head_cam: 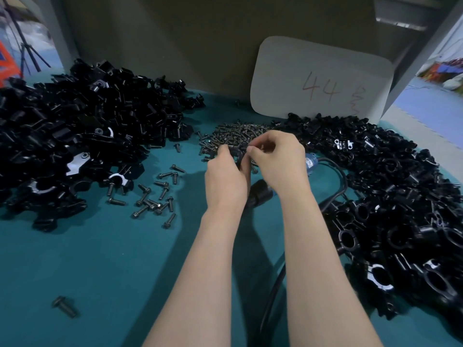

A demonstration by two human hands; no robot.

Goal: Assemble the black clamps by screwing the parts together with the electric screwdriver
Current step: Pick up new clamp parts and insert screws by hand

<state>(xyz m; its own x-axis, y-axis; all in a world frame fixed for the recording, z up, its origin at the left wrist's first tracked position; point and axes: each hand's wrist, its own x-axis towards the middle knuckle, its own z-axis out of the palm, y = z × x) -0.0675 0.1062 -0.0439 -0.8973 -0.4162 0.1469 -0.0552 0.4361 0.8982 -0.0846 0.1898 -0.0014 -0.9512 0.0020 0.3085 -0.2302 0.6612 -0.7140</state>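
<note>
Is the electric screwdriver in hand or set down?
Set down: the black-and-blue corded electric screwdriver lies on the teal mat.

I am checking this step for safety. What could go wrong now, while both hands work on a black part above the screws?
The clamp part, pinched between left hand and right hand, could slip into the screw pile below. The electric screwdriver lies under the wrists; its cable might snag a forearm. Loose screws on the table may get knocked off.
</note>
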